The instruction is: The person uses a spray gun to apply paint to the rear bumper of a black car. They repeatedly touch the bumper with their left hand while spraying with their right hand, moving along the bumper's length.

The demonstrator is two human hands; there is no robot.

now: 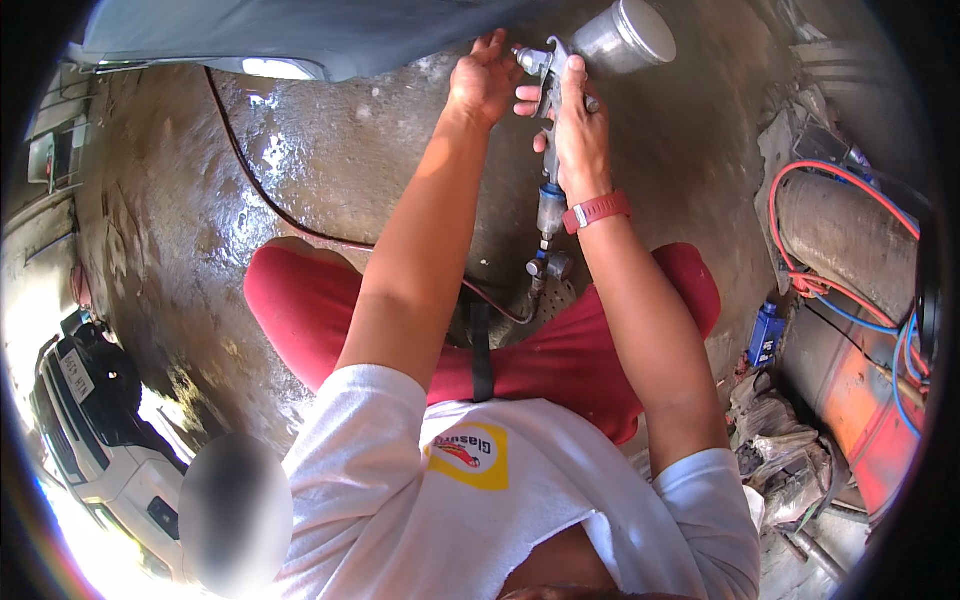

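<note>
My right hand [580, 135] grips the handle of a metal spray gun [553, 85], thumb along its back. A silver paint cup [625, 38] tilts off the gun to the upper right, and a clear-and-blue fitting [551, 205] sits below the handle. Close to the gun's nozzle, on its left, is my left hand [482, 82], holding nothing, its palm turned up and its fingers stretched toward a dark grey car panel [300, 35]. Whether those fingertips touch the panel I cannot tell. A dark red air hose [262, 190] curves over the floor to the fitting's lower end.
Wet concrete floor [170, 200] lies around my bent knees. On the right stand a rusty tank [845, 235], red and blue hoses [775, 205], a blue bottle [766, 335] and crumpled sheeting [785, 430]. A white vehicle [120, 460] is at the lower left, beside a blurred oval patch.
</note>
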